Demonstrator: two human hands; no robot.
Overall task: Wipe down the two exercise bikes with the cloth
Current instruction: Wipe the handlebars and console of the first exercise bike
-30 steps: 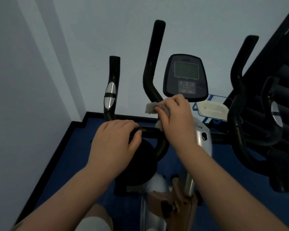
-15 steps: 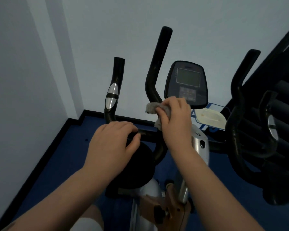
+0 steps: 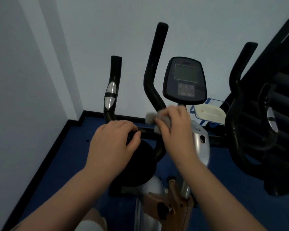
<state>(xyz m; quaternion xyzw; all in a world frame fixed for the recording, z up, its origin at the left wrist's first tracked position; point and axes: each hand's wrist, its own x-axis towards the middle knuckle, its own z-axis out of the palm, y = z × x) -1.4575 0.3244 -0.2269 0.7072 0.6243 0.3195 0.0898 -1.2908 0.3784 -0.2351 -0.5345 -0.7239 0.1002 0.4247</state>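
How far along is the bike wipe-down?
Nothing visibly finished. In hand: the right hand presses the cloth on the handlebar base below the console, while the left hand grips the crossbar. The console and second bike look untouched.

Right hand (image 3: 175,129) with cloth (image 3: 151,116) on bike handlebar (image 3: 154,75) (left hand (image 3: 112,140) alongside).

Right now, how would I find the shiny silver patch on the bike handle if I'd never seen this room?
Start at the black exercise bike in the corner with the pale walls, and find its dark console screen. Look left past the tall bent black bar to the shorter black handle. The oval silver grip patch sits midway up it, above the left hand; it is that handle's only shiny part.
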